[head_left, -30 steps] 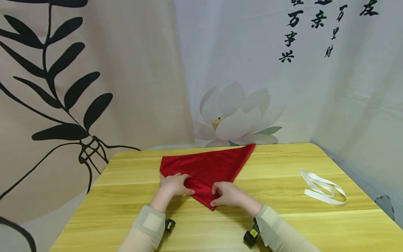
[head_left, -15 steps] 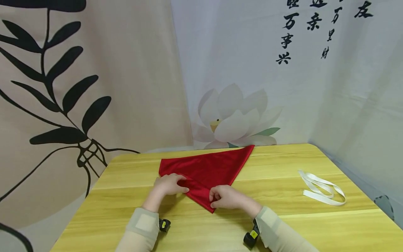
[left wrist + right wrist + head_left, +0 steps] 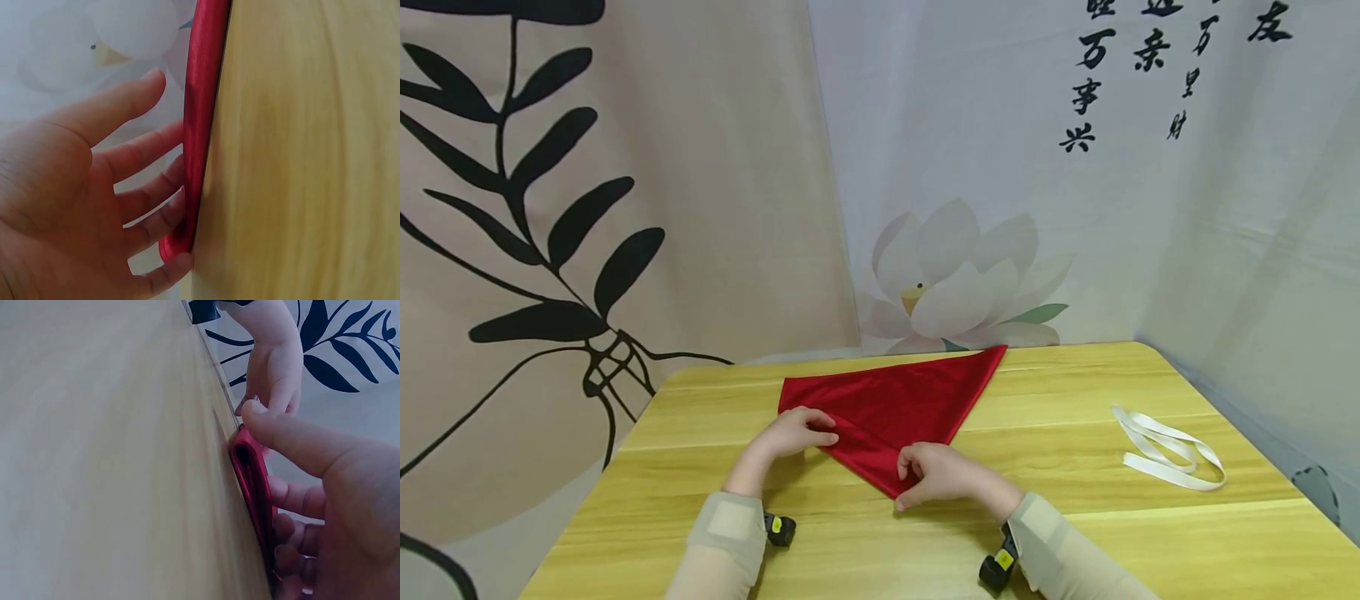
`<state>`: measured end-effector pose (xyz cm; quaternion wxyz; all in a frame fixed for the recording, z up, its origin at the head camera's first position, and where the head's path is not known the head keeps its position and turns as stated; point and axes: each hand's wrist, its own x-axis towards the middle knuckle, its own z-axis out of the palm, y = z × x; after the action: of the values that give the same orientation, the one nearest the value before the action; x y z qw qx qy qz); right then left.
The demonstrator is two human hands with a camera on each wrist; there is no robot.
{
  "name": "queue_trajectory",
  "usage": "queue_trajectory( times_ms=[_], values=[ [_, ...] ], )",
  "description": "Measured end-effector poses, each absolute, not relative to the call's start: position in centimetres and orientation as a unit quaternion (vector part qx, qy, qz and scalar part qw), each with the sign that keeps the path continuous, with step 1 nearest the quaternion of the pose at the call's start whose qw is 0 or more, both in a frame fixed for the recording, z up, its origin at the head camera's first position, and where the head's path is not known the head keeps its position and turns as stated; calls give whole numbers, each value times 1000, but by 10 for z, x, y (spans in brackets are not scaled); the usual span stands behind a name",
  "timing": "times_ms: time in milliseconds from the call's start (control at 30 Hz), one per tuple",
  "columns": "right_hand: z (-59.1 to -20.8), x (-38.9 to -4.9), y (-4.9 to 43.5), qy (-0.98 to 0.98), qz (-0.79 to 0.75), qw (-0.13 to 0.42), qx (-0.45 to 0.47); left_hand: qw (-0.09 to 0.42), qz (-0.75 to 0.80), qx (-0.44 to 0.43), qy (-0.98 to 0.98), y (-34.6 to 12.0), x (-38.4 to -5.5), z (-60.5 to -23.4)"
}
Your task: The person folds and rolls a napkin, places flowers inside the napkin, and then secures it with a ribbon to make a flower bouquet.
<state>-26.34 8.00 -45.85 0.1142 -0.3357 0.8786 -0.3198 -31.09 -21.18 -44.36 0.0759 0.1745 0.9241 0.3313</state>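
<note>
A folded red satin-like cloth (image 3: 902,396) lies near the table's far edge, its narrow corner toward the person. At the cloth's left edge is the left hand (image 3: 793,431), fingers lightly bent and thumb held apart; in the left wrist view its fingertips touch or nearly touch the cloth's edge. The right hand (image 3: 940,475) is at the near corner. From the right wrist, the folded layers of the cloth (image 3: 250,475) show an open loop at the end. The right fingers rest against the cloth while the thumb stands away, pinching nothing. The right hand covers part of the near corner.
A loosely looped white ribbon (image 3: 1172,454) lies on the right side of the wooden table (image 3: 1075,542). A printed curtain (image 3: 737,208) hangs behind the table. Each wrist carries a small black camera, such as the one at the left wrist (image 3: 780,530).
The left hand has slid leftward along the cloth to its left edge. The right thumb has parted from the near corner, where it was closer to the fingers. The cloth has hardly moved.
</note>
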Motion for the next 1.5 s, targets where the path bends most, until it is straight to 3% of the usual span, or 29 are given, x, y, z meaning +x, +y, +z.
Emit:
queue_trajectory(
  times_ms=[400,633,1000,1500],
  values=[
    [-452,-256,72,902,-267,88,-327,87,298,251,917,-216,-312,-442],
    [-455,-257,71,903,-269,86,-322,108,285,175,936,-215,-306,-443],
    [-456,-256,72,900,-286,80,-318,116,259,162,945,-209,-303,-441],
    [-455,-254,72,909,-259,67,-319,82,225,142,961,-199,-297,-439]
  ],
)
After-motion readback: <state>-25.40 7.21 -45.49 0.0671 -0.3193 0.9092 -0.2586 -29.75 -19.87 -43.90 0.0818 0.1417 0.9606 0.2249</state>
